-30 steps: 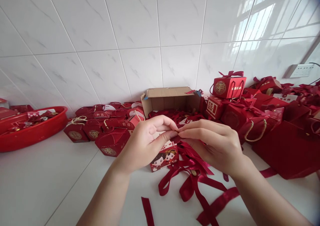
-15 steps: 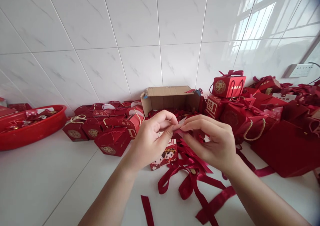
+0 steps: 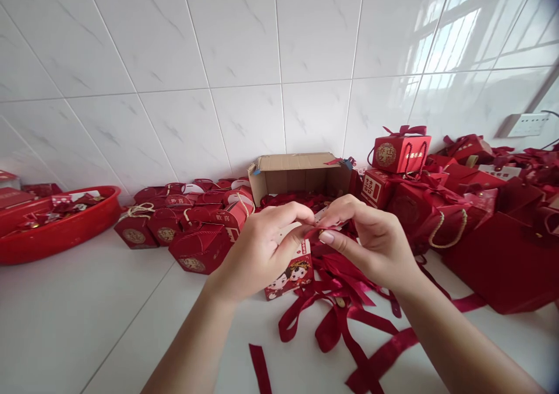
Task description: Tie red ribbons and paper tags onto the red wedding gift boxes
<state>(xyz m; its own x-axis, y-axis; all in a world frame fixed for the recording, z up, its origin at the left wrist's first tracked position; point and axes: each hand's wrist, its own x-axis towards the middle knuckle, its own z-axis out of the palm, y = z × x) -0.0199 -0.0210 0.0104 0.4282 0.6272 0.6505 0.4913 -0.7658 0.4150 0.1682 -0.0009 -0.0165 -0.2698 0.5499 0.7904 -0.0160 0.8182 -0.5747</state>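
My left hand (image 3: 257, 254) and my right hand (image 3: 375, 242) meet at the centre, fingertips nearly touching. Both pinch a small piece of dark red ribbon (image 3: 315, 231) between thumb and fingers. Behind and below my left hand stands a box with two cartoon figures (image 3: 290, 277), partly hidden by that hand. Loose red ribbons (image 3: 329, 327) lie in a tangle beneath my right hand and toward the front. A separate short ribbon strip (image 3: 260, 368) rests on the white surface.
An open cardboard box (image 3: 301, 178) lies against the tiled wall. Several red gift boxes (image 3: 201, 248) stand left of it. A red basin (image 3: 61, 228) with small packets is at far left. Stacked red boxes (image 3: 402, 152) and a large red bag (image 3: 502, 266) fill the right.
The right thumb has shifted, showing its nail and more of the pinched ribbon. The whole view has moved slightly, so the surroundings appear a little lower and to the right.
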